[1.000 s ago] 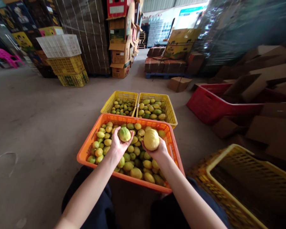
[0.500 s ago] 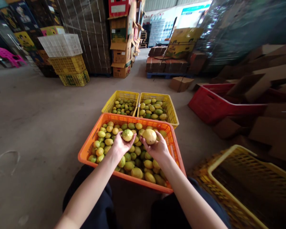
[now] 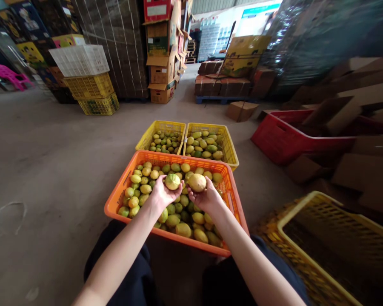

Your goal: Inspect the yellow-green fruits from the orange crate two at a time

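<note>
My left hand [image 3: 164, 193] is closed around a yellow-green lemon [image 3: 172, 182], its end facing up toward me. Beside it, my right hand [image 3: 206, 196] cups a larger, paler yellow lemon [image 3: 197, 182] lying sideways on the fingers. Both hands are held close together above an orange plastic crate [image 3: 127, 219], whose many loose lemons [image 3: 183, 230] range from green to yellow. My forearms hide some of the fruit at the near side.
Two yellow crates [image 3: 234, 153] with more green and yellow lemons adjoin the far side. At right stand a yellow crate [image 3: 300, 204] and a red crate [image 3: 268, 138] with cardboard [image 3: 360, 165]. Behind are stacked boxes [image 3: 161, 76] and a loaded pallet [image 3: 223, 87].
My right hand has shifted slightly left with its lemon, which has turned a little. The left hand's lemon has moved slightly right, and the two hands are now closer together.
</note>
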`<state>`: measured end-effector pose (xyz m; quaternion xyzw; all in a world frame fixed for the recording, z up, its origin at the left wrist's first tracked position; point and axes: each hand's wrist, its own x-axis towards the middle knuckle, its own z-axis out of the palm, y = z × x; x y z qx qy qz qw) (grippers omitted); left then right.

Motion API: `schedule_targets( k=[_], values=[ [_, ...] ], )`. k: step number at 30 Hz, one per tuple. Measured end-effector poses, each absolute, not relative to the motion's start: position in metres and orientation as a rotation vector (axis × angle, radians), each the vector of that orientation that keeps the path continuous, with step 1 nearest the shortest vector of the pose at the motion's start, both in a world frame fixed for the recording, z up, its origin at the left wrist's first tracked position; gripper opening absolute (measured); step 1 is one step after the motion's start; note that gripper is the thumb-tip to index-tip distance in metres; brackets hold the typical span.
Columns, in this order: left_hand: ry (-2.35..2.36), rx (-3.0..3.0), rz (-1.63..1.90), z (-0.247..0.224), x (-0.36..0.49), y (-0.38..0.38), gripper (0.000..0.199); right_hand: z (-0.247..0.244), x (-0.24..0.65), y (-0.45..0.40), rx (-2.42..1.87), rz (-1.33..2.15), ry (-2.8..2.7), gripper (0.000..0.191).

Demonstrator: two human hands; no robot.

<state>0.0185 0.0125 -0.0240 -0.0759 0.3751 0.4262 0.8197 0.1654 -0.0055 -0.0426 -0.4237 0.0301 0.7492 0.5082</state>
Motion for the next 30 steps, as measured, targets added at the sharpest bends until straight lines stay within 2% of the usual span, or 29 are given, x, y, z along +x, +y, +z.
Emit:
schedule_targets(
  k=[7, 11, 14, 17, 23, 28, 30],
  values=[
    [0.799, -0.096, 1.001, -0.027, 0.019, 0.019, 0.022, -0.037, 0.163, -0.004, -1.073, 1.798, -0.036, 0.034],
    [0.721, -0.048, 1.029, -0.024, 0.018, 0.020, 0.011, -0.035, 0.161, -0.006, -1.054, 1.684, -0.085, 0.012],
    [0.686, -0.052, 1.046, -0.024, 0.017, 0.019, 0.001, -0.037, 0.160, -0.007, -1.055, 1.570, -0.158, 0.022],
    [0.669, 0.009, 1.028, -0.026, 0.018, 0.017, 0.010, -0.039, 0.160, -0.007, -1.063, 1.564, -0.213, 0.027],
    [0.629, 0.280, 1.122, -0.021, 0.021, 0.007, 0.040, -0.039, 0.159, -0.011, -1.019, 1.593, -0.362, 0.041],
    [0.590, 0.320, 1.152, -0.011, 0.019, 0.005, 0.022, -0.036, 0.155, -0.015, -1.048, 1.507, -0.508, 0.047],
    [0.616, 0.334, 1.168, -0.009, 0.019, 0.006, 0.022, -0.035, 0.153, -0.016, -1.068, 1.433, -0.571, 0.051]
  ],
)
